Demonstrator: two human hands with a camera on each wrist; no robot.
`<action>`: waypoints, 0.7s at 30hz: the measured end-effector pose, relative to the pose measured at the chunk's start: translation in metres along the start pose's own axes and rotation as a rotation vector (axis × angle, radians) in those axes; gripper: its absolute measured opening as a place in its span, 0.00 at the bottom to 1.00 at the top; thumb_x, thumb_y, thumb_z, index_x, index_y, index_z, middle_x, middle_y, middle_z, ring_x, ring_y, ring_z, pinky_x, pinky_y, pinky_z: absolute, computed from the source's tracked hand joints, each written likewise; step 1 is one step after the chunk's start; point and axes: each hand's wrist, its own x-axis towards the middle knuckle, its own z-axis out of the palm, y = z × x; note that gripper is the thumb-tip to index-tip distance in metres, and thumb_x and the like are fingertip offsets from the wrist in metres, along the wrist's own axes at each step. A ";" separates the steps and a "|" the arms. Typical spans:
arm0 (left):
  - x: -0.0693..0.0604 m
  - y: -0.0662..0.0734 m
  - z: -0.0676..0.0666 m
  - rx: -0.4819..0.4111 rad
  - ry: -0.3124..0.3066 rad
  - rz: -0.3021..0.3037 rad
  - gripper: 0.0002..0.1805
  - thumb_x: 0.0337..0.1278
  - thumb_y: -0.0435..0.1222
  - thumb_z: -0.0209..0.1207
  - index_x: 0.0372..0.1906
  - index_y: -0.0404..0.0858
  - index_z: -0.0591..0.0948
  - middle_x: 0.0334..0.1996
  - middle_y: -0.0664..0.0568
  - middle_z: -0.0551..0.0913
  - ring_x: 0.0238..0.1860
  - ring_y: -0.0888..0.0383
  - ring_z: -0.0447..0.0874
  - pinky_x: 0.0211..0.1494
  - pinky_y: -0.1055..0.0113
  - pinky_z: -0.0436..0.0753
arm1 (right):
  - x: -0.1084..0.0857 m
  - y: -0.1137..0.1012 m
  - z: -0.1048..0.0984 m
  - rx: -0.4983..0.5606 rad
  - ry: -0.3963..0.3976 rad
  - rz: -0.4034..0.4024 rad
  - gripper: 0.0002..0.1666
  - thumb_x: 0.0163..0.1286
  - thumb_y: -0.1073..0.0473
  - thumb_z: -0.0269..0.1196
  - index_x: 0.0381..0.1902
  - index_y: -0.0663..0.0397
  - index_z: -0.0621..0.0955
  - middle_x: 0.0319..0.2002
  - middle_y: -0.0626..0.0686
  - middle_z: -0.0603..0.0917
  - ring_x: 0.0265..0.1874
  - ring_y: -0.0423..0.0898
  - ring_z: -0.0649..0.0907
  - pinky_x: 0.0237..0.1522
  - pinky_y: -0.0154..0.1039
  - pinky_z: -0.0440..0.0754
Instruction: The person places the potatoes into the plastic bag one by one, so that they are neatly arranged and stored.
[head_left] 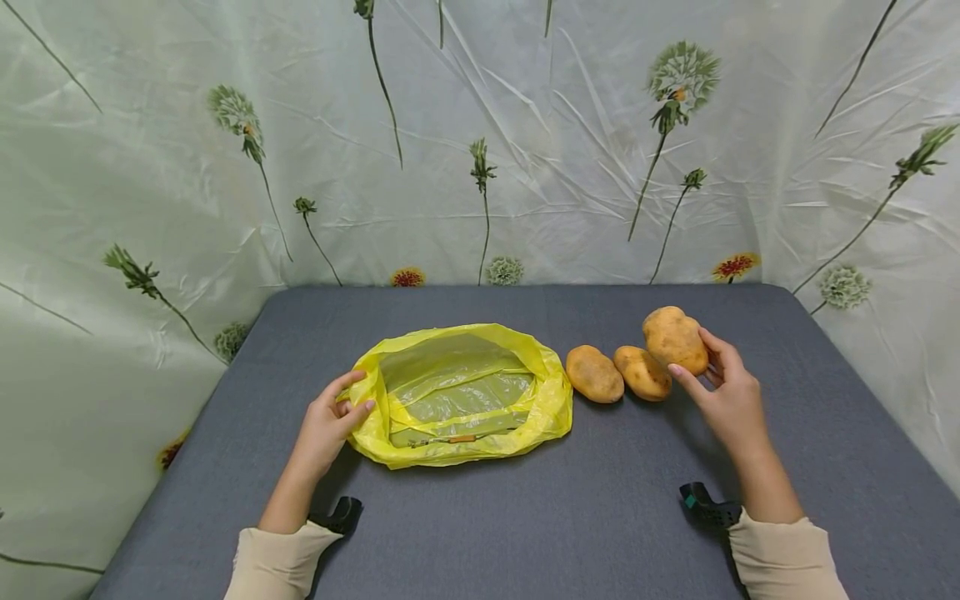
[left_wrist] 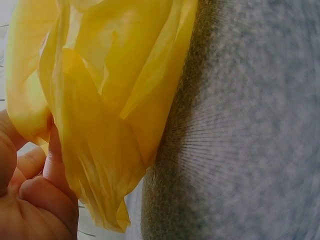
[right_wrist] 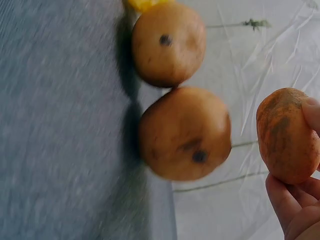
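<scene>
A yellow plastic bag (head_left: 555,408) lies on the table with its mouth spread wide toward the head camera. My left hand (head_left: 327,427) pinches the bag's left rim between thumb and fingers; the left wrist view shows the thin yellow film (left_wrist: 100,150) beside the fingers. In my right hand (head_left: 731,400) is a potato (head_left: 675,340), gripped between thumb and fingers and raised above the table. Two more potatoes lie between the bag and that hand: one potato (head_left: 595,374) close to the bag's right edge, another potato (head_left: 642,373) beside it, partly behind the held one.
The grey cloth-covered table (head_left: 480,533) reaches back to a pale curtain (head_left: 525,167) printed with flowers. Black wrist devices show at both cuffs, one device (head_left: 341,515) on the left and one device (head_left: 708,506) on the right.
</scene>
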 end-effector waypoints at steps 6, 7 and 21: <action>0.000 0.000 0.000 0.004 0.002 -0.012 0.27 0.53 0.33 0.61 0.59 0.37 0.67 0.18 0.51 0.63 0.17 0.63 0.61 0.17 0.72 0.66 | 0.003 -0.011 0.008 0.048 -0.005 -0.070 0.38 0.51 0.69 0.68 0.60 0.62 0.67 0.56 0.61 0.70 0.51 0.43 0.73 0.44 0.18 0.66; 0.000 0.000 0.000 0.004 0.002 -0.011 0.27 0.53 0.32 0.61 0.59 0.37 0.67 0.18 0.51 0.63 0.17 0.63 0.61 0.17 0.72 0.66 | 0.003 -0.013 0.010 0.057 -0.007 -0.083 0.38 0.51 0.69 0.68 0.60 0.62 0.67 0.56 0.61 0.71 0.51 0.38 0.73 0.44 0.18 0.66; -0.001 0.001 0.001 0.008 -0.008 -0.012 0.27 0.53 0.32 0.60 0.59 0.37 0.67 0.17 0.50 0.64 0.16 0.63 0.62 0.17 0.72 0.66 | 0.006 -0.064 0.028 0.153 -0.078 -0.192 0.37 0.47 0.77 0.66 0.57 0.73 0.66 0.55 0.66 0.70 0.50 0.54 0.74 0.45 0.21 0.68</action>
